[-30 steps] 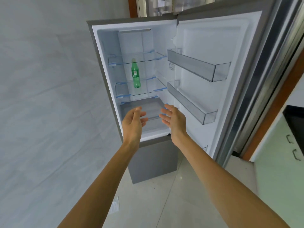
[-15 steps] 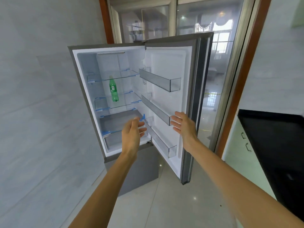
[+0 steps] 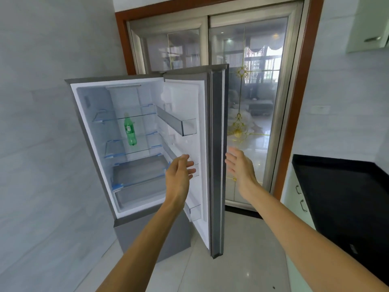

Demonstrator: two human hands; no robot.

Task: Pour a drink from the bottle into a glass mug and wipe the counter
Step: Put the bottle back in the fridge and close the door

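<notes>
So the green bottle [image 3: 130,131] is standing upright on a glass shelf [image 3: 134,149] inside the open fridge [image 3: 94,131], up and to the left of both hands and well apart from them. Left hand [image 3: 179,175] is clearly the nearer one, grip open and empty; right hand [image 3: 241,167] is also open, holding nothing, out past the door's [image 3: 217,165] edge. No glass mug anywhere in view, and the black desk [image 3: 341,186] is cut off at the right, so I can't tell what's on it.
</notes>
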